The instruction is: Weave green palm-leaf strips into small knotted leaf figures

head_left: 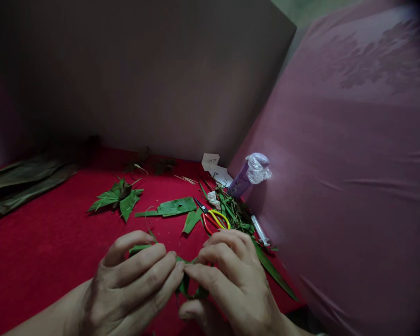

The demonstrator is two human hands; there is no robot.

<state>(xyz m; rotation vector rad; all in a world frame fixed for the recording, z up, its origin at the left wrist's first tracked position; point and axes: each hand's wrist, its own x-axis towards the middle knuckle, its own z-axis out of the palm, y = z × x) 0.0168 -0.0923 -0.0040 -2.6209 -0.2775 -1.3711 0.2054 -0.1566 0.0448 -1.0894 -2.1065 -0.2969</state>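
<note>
Low in the middle of the view, my left hand and my right hand meet over a folded green leaf strip. Both hands are closed on it, fingertips pinching close together. Part of the green leaf shows behind my left fingers, and the rest is hidden by the hands. Just beyond my right hand lie scissors with one red and one yellow handle, their dark blades pointing away to the left. Cut leaf pieces lie beside the blades.
A leaf figure rests on the red cloth. Leaf scraps, a syringe, white papers and a purple container topped with clear plastic are at right, by pink fabric. Long dark leaves lie at left.
</note>
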